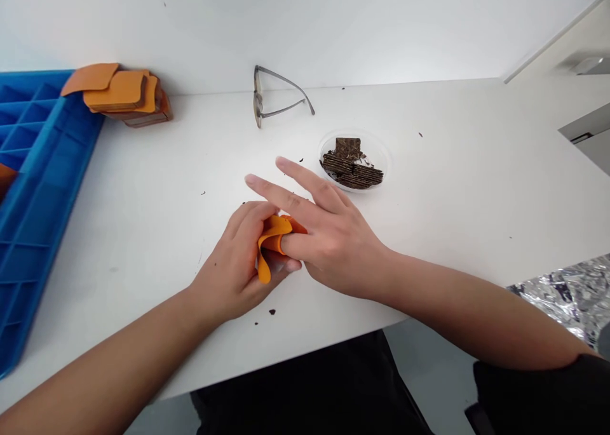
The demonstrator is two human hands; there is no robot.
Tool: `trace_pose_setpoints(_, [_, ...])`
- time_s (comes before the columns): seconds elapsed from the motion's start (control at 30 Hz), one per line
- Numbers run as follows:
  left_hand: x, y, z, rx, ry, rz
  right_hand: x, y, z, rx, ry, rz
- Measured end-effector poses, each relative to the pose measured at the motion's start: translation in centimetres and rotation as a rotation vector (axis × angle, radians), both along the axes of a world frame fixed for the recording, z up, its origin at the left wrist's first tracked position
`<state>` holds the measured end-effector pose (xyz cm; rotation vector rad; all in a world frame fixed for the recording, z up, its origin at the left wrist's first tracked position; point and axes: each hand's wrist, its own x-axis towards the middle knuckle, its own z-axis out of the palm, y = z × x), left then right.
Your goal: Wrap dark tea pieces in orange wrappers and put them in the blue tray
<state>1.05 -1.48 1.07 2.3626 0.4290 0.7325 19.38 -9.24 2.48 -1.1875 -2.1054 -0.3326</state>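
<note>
An orange pouch-like piece (270,247) with a curled flap is held in my left hand (238,257), its fingers wrapped round the far side and the thumb beneath. My right hand (336,241) is against it from the right, with one finger pushed into its opening and two fingers stretched out above, pointing left. The right thumb is mostly hidden. Beyond my right hand, a clear round dish (387,168) holds dark brown flat pieces (359,174), with a squarish one (347,148) at the back.
Folded grey glasses (258,98) lie near the wall. At the back left, stacked orange pieces (119,92) rest beside and over the edge of a blue compartment tray (57,168). Dark crumbs (272,312) dot the white table (452,200). Crinkled silver foil (567,295) shows at right.
</note>
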Motion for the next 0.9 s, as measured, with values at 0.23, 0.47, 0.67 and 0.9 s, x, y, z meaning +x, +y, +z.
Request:
trace_pose_setpoints(0.23, [-0.47, -0.18, -0.01, -0.027, 0.013, 0.014, 0.01, -0.24, 0.17, -0.03, 0.009, -0.041])
trace_pose_setpoints(0.47, [-0.42, -0.2, -0.45, -0.045, -0.033, 0.008, 0.08, -0.42, 0.86, -0.083, 0.124, -0.047])
trace_pose_setpoints(0.67, [-0.31, -0.11, -0.18, 0.001, -0.062, -0.001, 0.1, -0.49, 0.72, 0.042, 0.154, 0.01])
trace_pose_setpoints(0.9, [-0.64, -0.43, 0.07, -0.042, -0.071, -0.008, 0.24, -0.36, 0.62, 0.029, 0.17, -0.014])
